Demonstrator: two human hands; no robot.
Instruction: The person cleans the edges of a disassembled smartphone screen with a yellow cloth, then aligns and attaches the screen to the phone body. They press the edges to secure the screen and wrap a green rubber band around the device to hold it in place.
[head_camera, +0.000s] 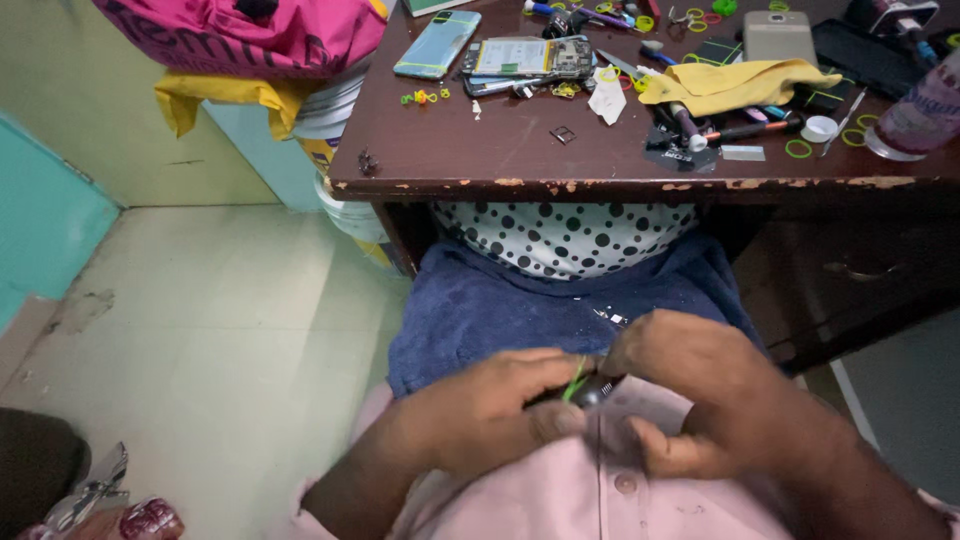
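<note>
Here both hands (600, 400) grip small dark part (590, 390) w/ green strip, below desk edge (620, 185).

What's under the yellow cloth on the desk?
The yellow cloth lies on the desk over pens and a dark tool poking out below. Whatever lies beneath its middle is hidden.

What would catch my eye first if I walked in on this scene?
Probably the two hands, left and right, pressed together low in the middle around a small dark object with a green band, over a blue towel on the lap. Next, the brown desk above, littered with opened phones, a yellow cloth and small tools.
</note>
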